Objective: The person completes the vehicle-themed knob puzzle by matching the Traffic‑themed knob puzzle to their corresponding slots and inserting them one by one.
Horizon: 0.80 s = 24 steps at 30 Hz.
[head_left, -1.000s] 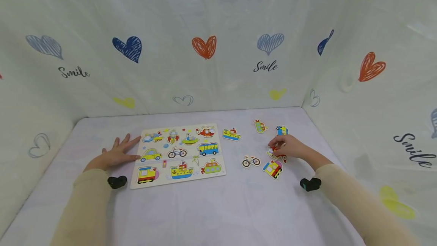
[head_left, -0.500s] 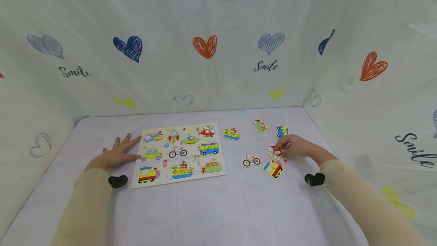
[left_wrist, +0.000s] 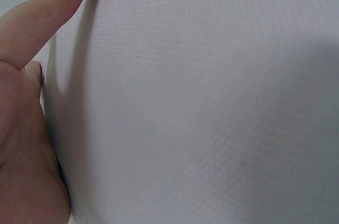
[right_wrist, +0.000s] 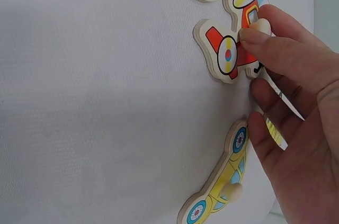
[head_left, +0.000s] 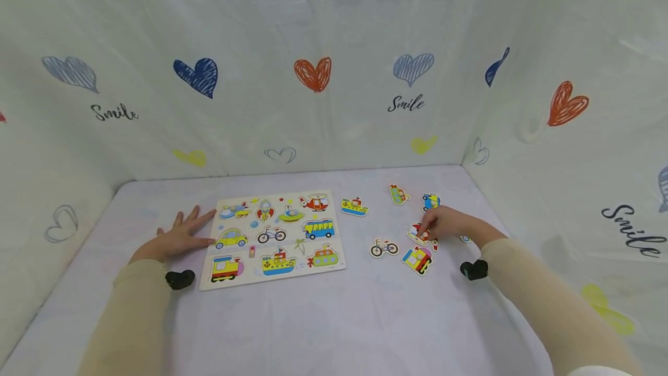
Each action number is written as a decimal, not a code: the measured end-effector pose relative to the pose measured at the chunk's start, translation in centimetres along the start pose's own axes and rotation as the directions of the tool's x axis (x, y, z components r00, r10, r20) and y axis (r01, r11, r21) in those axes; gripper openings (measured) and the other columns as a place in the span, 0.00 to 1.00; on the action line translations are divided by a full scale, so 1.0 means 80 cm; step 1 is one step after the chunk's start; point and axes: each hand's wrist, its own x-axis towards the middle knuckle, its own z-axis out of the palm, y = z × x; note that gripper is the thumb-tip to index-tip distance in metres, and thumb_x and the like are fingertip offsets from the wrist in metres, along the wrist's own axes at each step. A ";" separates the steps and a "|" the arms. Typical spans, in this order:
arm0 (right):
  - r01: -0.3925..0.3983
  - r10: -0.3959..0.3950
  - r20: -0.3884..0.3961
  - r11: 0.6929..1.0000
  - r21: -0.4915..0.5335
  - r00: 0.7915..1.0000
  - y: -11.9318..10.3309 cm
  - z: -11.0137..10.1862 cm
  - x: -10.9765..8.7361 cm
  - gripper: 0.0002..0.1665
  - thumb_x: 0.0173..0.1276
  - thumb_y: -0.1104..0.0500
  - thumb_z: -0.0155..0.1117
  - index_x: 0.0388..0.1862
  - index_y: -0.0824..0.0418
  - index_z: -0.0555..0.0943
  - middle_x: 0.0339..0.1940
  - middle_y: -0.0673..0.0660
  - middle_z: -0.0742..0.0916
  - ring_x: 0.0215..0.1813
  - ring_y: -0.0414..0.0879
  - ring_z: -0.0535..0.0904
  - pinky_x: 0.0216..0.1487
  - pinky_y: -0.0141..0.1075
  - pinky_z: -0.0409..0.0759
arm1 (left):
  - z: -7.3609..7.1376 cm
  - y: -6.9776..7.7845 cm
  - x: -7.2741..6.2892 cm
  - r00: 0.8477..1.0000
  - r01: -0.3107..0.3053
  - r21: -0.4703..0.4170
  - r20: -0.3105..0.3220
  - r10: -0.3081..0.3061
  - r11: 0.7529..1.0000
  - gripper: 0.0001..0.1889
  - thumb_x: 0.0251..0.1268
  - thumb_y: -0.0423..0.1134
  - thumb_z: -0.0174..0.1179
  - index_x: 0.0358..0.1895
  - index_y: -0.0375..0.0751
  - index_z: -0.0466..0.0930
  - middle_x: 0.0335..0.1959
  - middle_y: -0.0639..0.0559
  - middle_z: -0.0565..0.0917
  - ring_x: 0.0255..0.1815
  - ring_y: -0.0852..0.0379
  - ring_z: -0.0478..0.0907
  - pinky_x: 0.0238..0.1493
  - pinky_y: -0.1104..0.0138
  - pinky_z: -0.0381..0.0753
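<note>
My left hand [head_left: 180, 239] lies with fingers spread on the table. Its thumb and a fingertip touch the left edge of a wooden puzzle board [head_left: 249, 278] printed with vehicles. On the right, my right hand [head_left: 449, 222] pinches the knob of a red helicopter puzzle piece [right_wrist: 228, 54] between thumb and forefinger; the piece appears to be at the table surface. Close below it lies a train piece [head_left: 417, 260]. A yellow car piece [right_wrist: 217, 187] sits beside the other right fingers, mostly hidden by the hand in the head view.
Around the right hand lie a bicycle piece [head_left: 384, 248], a submarine piece [head_left: 399, 194] and a blue bus piece [head_left: 430, 202]. A ship piece [head_left: 355, 206] is just right of the board. White curtains with printed hearts [head_left: 312, 74] border the table's back and sides.
My right fingers have shifted slightly to the right over the helicopter piece, so more of its rotor shows. The left hand and the board have stayed put.
</note>
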 end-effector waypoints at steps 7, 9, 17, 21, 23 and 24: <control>-0.014 0.014 0.024 1.000 -0.017 1.000 -0.007 -0.002 -0.002 0.08 0.60 0.69 0.70 0.34 0.56 0.88 0.40 0.50 0.85 0.42 0.47 0.75 0.42 0.35 0.78 | 0.000 0.000 0.000 1.000 0.000 0.003 -0.002 0.000 1.000 0.53 0.56 0.61 0.64 0.76 0.38 0.47 0.74 0.26 0.30 0.69 0.24 0.14 0.53 0.26 0.15; -0.030 0.031 0.032 0.999 -0.025 0.999 -0.009 -0.002 -0.001 0.09 0.60 0.69 0.70 0.34 0.55 0.89 0.39 0.50 0.85 0.42 0.47 0.74 0.41 0.35 0.78 | 0.000 0.000 -0.001 1.000 0.002 0.003 -0.003 -0.002 1.000 0.53 0.56 0.61 0.64 0.77 0.38 0.46 0.74 0.26 0.30 0.69 0.24 0.14 0.53 0.26 0.15; -0.058 0.061 0.061 0.997 -0.042 0.996 -0.012 -0.005 0.002 0.10 0.60 0.69 0.69 0.33 0.55 0.89 0.36 0.51 0.83 0.39 0.47 0.73 0.37 0.34 0.75 | 0.000 0.001 -0.002 1.000 0.004 0.013 -0.005 -0.004 1.000 0.52 0.57 0.60 0.64 0.76 0.38 0.47 0.74 0.26 0.30 0.69 0.24 0.15 0.53 0.25 0.16; -0.037 0.040 0.066 0.999 -0.035 0.997 -0.011 -0.007 0.003 0.09 0.60 0.70 0.69 0.34 0.56 0.89 0.34 0.51 0.83 0.37 0.46 0.73 0.36 0.34 0.75 | 0.000 0.001 -0.002 1.000 0.006 0.014 -0.006 -0.006 1.000 0.52 0.57 0.60 0.64 0.76 0.38 0.47 0.74 0.26 0.30 0.69 0.24 0.15 0.53 0.25 0.16; -0.027 0.029 0.061 0.999 -0.033 0.998 -0.011 -0.008 0.002 0.09 0.60 0.70 0.69 0.34 0.57 0.89 0.33 0.51 0.83 0.36 0.46 0.73 0.35 0.35 0.75 | 0.000 0.001 -0.003 1.000 0.006 0.014 -0.005 -0.006 1.000 0.52 0.57 0.59 0.64 0.76 0.38 0.47 0.74 0.26 0.30 0.69 0.24 0.15 0.53 0.25 0.16; -0.027 0.029 0.056 0.999 -0.036 0.998 -0.011 -0.008 0.002 0.09 0.60 0.70 0.69 0.35 0.57 0.89 0.33 0.51 0.82 0.35 0.46 0.73 0.35 0.34 0.75 | 0.000 0.002 -0.003 1.000 0.006 0.014 -0.005 -0.006 1.000 0.52 0.57 0.59 0.64 0.76 0.38 0.47 0.74 0.26 0.30 0.69 0.24 0.15 0.53 0.25 0.16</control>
